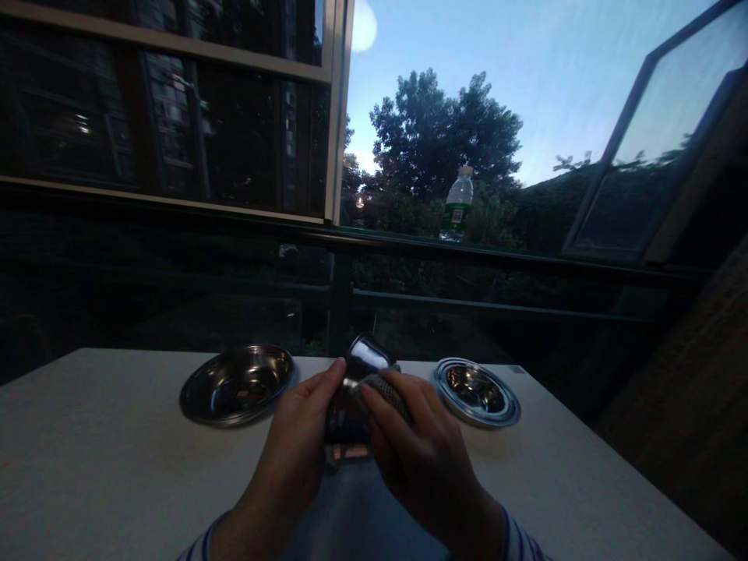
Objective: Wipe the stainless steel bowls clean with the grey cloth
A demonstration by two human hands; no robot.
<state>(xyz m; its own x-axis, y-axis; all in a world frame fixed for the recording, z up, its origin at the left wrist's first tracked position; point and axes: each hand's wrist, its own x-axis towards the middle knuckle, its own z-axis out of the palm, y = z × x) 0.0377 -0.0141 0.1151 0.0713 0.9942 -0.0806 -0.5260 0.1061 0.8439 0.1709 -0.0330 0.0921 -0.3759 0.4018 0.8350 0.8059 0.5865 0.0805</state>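
My left hand grips a shiny metal vessel with a flared mouth and a darker, wider lower body. It tilts above the table, mouth pointing away from me. My right hand has its fingers closed over a grey, rough-textured cloth, pressed against the vessel's neck and side. Both hands hide much of the vessel, and low light blurs its lower part.
A wide metal bowl rests on the white table at left. Stacked metal dishes sit at right. Beyond the table, a capped plastic bottle stands on the ledge by the open window.
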